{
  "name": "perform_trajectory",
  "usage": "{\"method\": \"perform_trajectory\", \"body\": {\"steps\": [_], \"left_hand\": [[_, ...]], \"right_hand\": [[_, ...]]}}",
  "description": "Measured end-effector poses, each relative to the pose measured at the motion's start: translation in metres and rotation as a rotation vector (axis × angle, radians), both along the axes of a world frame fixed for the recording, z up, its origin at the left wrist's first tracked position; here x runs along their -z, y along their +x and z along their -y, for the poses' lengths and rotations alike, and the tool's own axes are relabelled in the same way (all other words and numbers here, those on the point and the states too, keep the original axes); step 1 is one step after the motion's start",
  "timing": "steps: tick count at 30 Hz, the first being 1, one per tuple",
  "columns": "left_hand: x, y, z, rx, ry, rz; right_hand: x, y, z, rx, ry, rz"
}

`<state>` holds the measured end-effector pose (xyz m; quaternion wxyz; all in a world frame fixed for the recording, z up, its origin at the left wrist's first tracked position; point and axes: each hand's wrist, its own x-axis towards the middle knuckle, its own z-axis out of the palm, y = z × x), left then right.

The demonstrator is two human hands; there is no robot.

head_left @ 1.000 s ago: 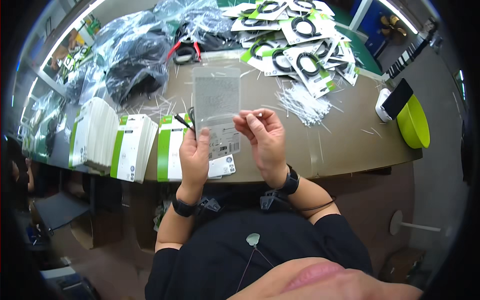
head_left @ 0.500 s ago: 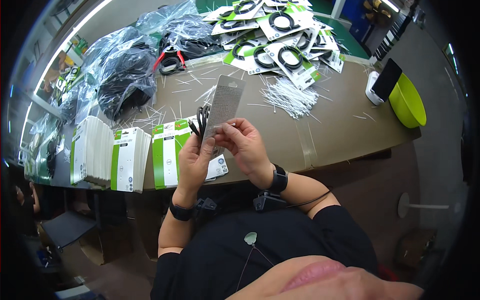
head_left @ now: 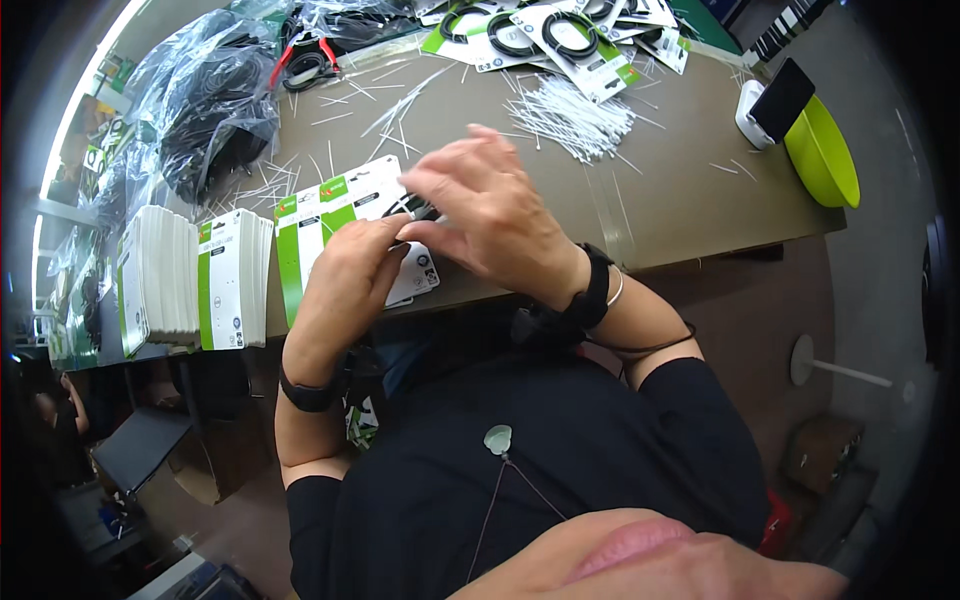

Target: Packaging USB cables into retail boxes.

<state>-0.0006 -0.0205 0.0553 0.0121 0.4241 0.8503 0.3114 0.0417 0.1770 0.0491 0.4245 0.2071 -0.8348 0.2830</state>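
My left hand (head_left: 345,265) is closed at the near edge of the cards, its thumb and fingertips pinching a coiled black cable (head_left: 426,212). The cable is mostly hidden between my hands, and the backing card held with it is hard to make out. A thin white tie (head_left: 399,204) shows beside the cable. Just to the right hovers my right hand (head_left: 490,215), slightly blurred, fingers stretched and thumb apart from them, close by the cable. Beneath my hands lie green-and-white cards (head_left: 296,245), overlapping on the table.
Two stacks of cards, the thicker one (head_left: 165,275) and a thinner one (head_left: 228,285), stand at left. White ties (head_left: 575,115) lie heaped beyond my hands, below packaged cables (head_left: 570,45). Bagged cables (head_left: 205,110), red-handled pliers (head_left: 305,60), a phone (head_left: 782,102) and a lime bowl (head_left: 825,155) surround them.
The upright grey-backed card and cable have been lowered toward the cards on the table. My right hand's pinch has loosened and its fingers have spread. The view has shifted closer to the table's near side.
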Motion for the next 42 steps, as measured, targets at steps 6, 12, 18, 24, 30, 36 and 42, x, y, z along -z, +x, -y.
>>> {"method": "perform_trajectory", "body": {"steps": [6, 12, 18, 24, 30, 36, 42], "left_hand": [[0.005, 0.008, -0.001, 0.044, -0.081, -0.049], [0.020, 0.012, 0.005, 0.035, 0.220, 0.013], [0.037, 0.012, 0.013, 0.051, 0.243, -0.103], [0.047, 0.017, 0.010, 0.097, 0.243, -0.162], [0.046, 0.027, 0.016, 0.064, 0.145, -0.198], [0.047, 0.027, 0.016, 0.047, 0.137, -0.202], [0.049, 0.020, 0.012, 0.067, 0.154, -0.214]], "right_hand": [[0.015, 0.002, 0.005, -0.176, -0.058, 0.228], [0.020, -0.001, 0.000, -0.178, -0.109, 0.266], [-0.011, 0.005, -0.008, -0.654, -0.820, 0.831], [0.032, -0.041, -0.002, -1.344, -0.599, 0.108], [-0.011, 0.005, 0.003, -0.351, -0.259, 0.662], [0.023, 0.003, 0.009, -0.352, -0.131, 0.397], [0.028, 0.000, 0.002, -0.302, -0.084, 0.420]]}}
